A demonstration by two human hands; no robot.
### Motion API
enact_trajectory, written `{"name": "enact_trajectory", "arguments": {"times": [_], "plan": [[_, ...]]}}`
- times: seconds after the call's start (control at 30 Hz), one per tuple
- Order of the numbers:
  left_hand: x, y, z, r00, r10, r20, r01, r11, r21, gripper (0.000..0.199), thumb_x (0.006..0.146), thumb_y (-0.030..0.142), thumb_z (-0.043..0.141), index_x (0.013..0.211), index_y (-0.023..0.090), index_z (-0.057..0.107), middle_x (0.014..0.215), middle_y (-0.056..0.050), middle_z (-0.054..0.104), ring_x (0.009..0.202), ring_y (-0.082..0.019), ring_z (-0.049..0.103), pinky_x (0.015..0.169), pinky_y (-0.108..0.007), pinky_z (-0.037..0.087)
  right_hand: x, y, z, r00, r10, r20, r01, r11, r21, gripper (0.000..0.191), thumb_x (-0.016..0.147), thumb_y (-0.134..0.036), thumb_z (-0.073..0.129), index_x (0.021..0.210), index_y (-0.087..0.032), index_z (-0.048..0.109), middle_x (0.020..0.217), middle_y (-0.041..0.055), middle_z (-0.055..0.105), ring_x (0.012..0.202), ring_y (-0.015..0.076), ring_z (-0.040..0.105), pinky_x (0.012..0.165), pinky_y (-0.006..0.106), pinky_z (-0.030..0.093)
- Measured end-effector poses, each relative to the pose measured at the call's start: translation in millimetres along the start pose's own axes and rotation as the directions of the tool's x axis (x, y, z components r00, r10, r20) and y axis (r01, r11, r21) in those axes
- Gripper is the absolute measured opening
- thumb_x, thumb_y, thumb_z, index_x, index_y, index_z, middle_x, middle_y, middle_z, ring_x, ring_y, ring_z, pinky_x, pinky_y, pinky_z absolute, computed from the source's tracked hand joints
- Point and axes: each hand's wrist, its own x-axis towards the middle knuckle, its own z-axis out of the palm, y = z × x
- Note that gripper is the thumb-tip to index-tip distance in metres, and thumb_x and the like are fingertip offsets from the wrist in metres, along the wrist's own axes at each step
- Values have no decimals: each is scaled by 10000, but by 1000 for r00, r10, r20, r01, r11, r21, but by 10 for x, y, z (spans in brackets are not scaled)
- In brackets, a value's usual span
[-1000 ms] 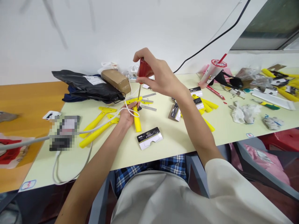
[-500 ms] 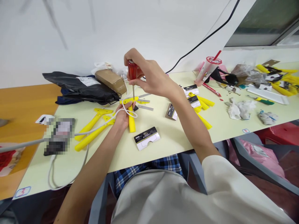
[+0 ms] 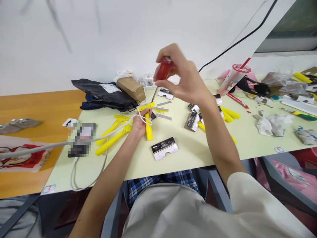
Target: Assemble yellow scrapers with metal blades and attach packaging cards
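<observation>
A pale desk (image 3: 190, 152) stands against a white wall (image 3: 119, 43), with an orange surface (image 3: 56, 102) adjoining its left edge. Along the far edge, left of the hands, lie a black bag (image 3: 104, 96) and a cardboard box (image 3: 131, 87); towards the far right corner a lidded cup (image 3: 232, 79) leans. A black-and-white card (image 3: 164, 148) lies between the work and the near edge, with pale desktop showing on both sides of it; crumpled tissues (image 3: 273, 124) sit further right. The left hand (image 3: 139, 125) grips a yellow scraper (image 3: 149, 130) left of the desk's middle, beside loose metal blades (image 3: 164, 116), and a white cable (image 3: 119, 127) loops across its handle. The right hand (image 3: 187, 77), raised apart from the left, is wrapped around a red screwdriver (image 3: 164, 69). The scraper's long axis runs from far to near, handle end towards the near edge, crosswise head towards the wall. The screwdriver's shaft slants down leftward to that head; whether its tip touches, I cannot tell.
</observation>
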Motion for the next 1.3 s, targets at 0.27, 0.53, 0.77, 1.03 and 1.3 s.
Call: {"name": "enact_trajectory", "arguments": {"times": [0.27,0.53,0.77,1.03,1.3], "plan": [[-19,186,12,999,-33,35,32,999,37,304,825,4,894,1076,115,764,956,-76,849,853,-152,841,944,-236,677,-352,-161,-411,943,32,-330,-71,992,-107,444,943,-436,931,1053,-308,521,1066,31,809,945,267,832,831,418,718],[-76,502,-44,990,-56,129,28,977,212,398,742,6,938,1051,150,732,1004,-82,845,1045,-235,855,1068,-355,674,-1496,430,223,897,155,-414,-228,965,-133,253,1053,-421,783,1045,-263,586,1345,153,819,1134,319,848,903,481,734],[-891,714,-505,996,-60,68,34,944,327,331,776,110,960,1047,138,772,1151,-126,839,969,-213,843,963,-295,704,-2004,508,663,960,239,-148,-272,919,-286,344,1150,-243,441,1434,-279,632,1677,208,574,1557,337,598,1284,586,530],[-1740,748,-1012,997,-64,-39,74,934,348,412,747,227,1024,1098,214,809,1112,-56,836,904,-181,822,899,-275,703,-2217,715,931,949,303,86,-225,844,-487,709,1004,-15,381,1702,-134,357,1746,349,382,1661,439,435,1273,675,517],[-1548,571,-923,995,-98,-18,99,957,274,375,724,238,1040,1010,190,803,1061,-42,815,892,-156,799,886,-251,678,-2129,693,923,932,315,180,-148,783,-604,552,1045,-25,315,1576,39,451,1665,422,421,1656,475,407,1264,650,512]]}}
